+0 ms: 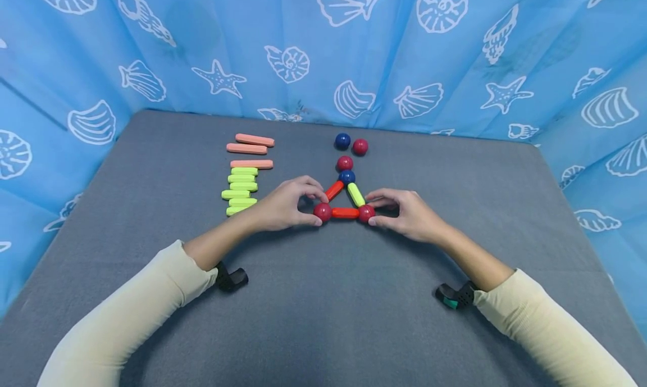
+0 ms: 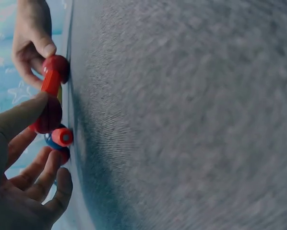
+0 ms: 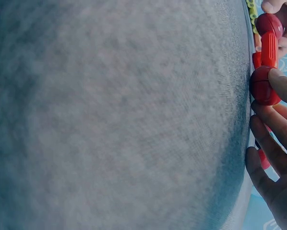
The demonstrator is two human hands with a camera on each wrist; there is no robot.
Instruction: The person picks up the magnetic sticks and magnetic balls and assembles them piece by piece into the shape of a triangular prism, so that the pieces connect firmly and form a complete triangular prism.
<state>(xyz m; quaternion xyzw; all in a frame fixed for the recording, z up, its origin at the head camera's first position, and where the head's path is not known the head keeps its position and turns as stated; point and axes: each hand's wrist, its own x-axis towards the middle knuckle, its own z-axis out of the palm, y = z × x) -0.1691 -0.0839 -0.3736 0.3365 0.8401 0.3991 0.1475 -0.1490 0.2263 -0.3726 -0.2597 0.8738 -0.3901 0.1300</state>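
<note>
My left hand (image 1: pixel 290 203) pinches a dark red ball (image 1: pixel 322 212) between thumb and fingers. Another dark red ball (image 1: pixel 366 213) is held the same way by my right hand (image 1: pixel 406 212). A red rod (image 1: pixel 345 213) joins these two balls. Behind them sits a blue ball (image 1: pixel 346 177), from which a second red rod (image 1: pixel 335 190) slants toward the left ball and a yellow-green rod (image 1: pixel 356 195) toward the right one. In the left wrist view, the slanted red rod's near end (image 2: pixel 64 137) shows its hole, apart from the held ball.
Another red ball (image 1: pixel 345 163) lies right behind the blue one. Farther back are a loose blue ball (image 1: pixel 342 141) and a red ball (image 1: pixel 360 146). At left lie several yellow-green rods (image 1: pixel 244 186) and three salmon rods (image 1: pixel 251 164). A blue shell-print curtain (image 1: pixel 313 50) borders the grey table (image 1: pixel 323 308).
</note>
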